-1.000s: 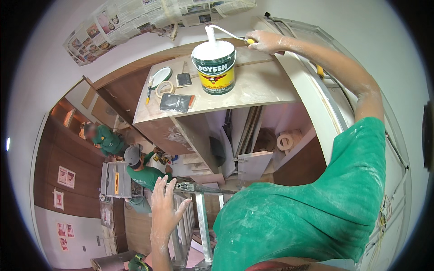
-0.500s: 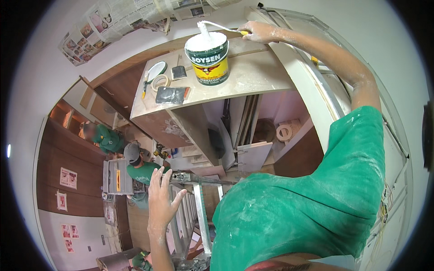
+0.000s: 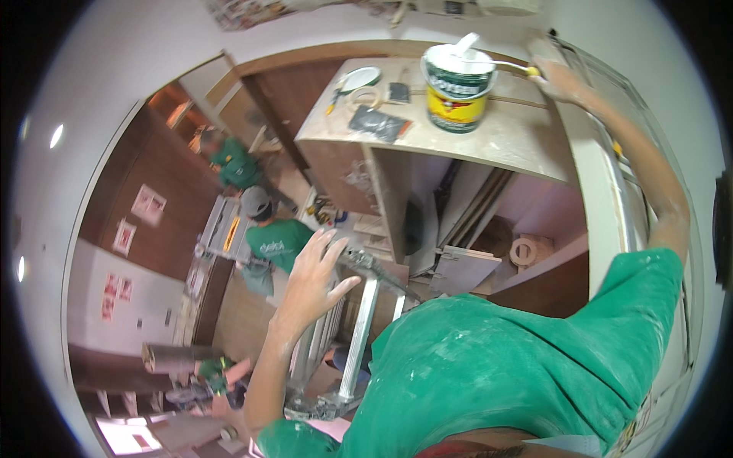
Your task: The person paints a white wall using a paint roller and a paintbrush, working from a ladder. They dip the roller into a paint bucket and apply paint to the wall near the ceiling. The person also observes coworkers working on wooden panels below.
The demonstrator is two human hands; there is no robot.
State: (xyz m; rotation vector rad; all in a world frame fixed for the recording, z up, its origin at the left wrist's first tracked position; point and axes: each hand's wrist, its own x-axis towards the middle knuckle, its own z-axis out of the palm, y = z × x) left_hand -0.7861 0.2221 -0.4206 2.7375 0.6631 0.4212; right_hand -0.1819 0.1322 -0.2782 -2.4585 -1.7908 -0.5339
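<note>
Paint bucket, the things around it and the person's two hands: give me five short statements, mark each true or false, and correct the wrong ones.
1. The right hand grips the yellow handle of the paint roller. True.
2. The bucket lies tipped on its side. False: it stands upright on the cabinet top.
3. The tape roll lies to the left of the bucket in the picture. True.
4. The left hand is clenched in a fist. False: its fingers are spread.
5. The roller's white head lies well away from the bucket. False: it is at the bucket's open top.
</note>
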